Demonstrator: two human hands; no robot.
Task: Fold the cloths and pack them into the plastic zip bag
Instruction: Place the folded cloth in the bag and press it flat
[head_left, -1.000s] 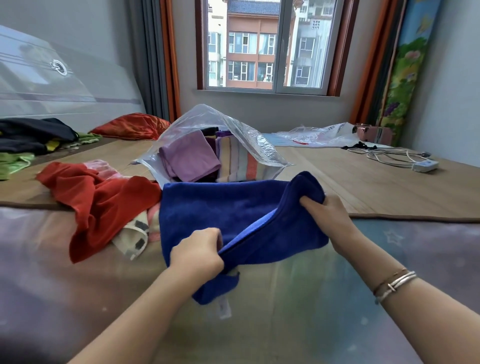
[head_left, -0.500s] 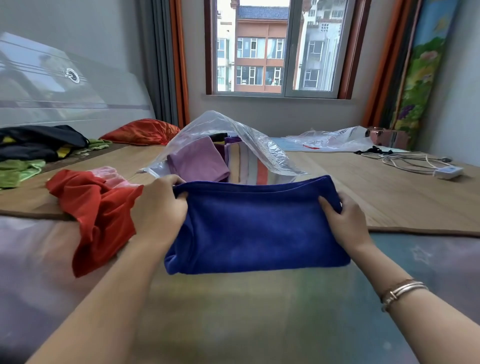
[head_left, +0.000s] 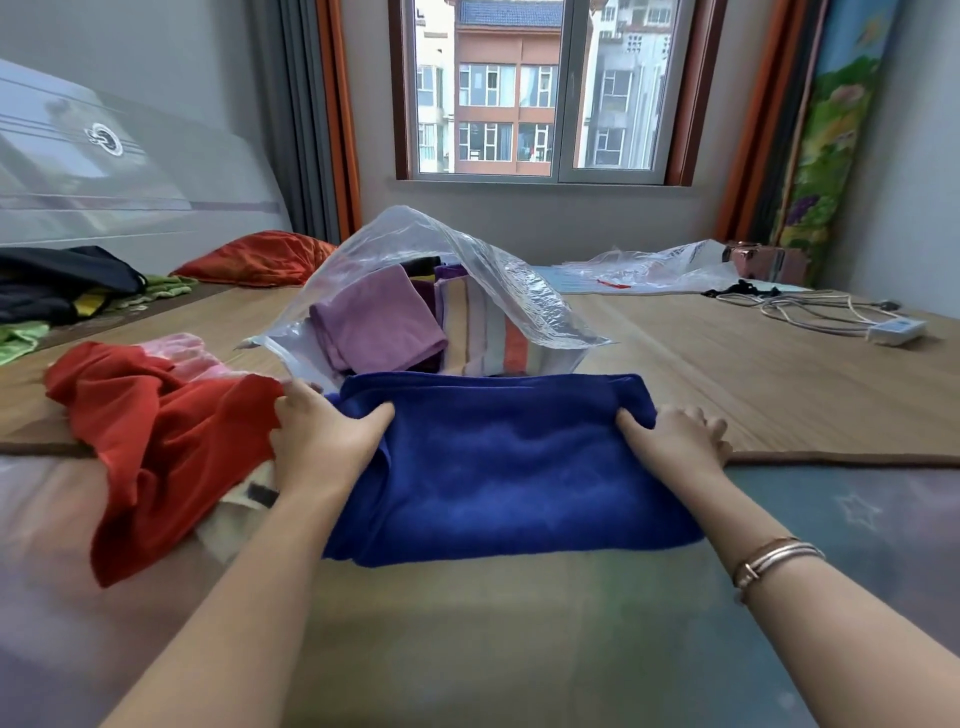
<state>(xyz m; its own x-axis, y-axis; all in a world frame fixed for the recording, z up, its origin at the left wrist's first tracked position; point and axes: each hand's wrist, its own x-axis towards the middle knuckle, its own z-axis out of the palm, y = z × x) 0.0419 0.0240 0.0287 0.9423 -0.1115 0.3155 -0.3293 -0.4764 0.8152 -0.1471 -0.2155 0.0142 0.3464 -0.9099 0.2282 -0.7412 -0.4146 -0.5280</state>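
Bedding stretches across the whole view: a woven, straw-coloured mat (head_left: 727, 374) over a smooth, pastel printed sheet (head_left: 857, 519). On it, just in front of the person, lies the blue towel (head_left: 509, 467), thick and plush, folded into a broad rectangle with its far edge touching the mouth of the plastic zip bag (head_left: 498, 291). That bag is clear, crinkled film propped open like a tent, with a folded lilac cloth (head_left: 379, 322) and a striped cloth (head_left: 493, 338) already inside. To the left sprawls a rumpled red cloth (head_left: 156, 441), thin and limp, over pale pink and cream fabric, none of it yet folded. The left hand (head_left: 322, 436) grips the towel's left end, thumb on top and fingers apparently tucked beneath; the right hand (head_left: 675, 436) holds the right end likewise, thumb on the nap, fingers curled at the edge. Folding of the towel looks finished or nearly so; the next move likely calls for lifting it level by both ends and sliding it through the opening without collapsing the floppy film.
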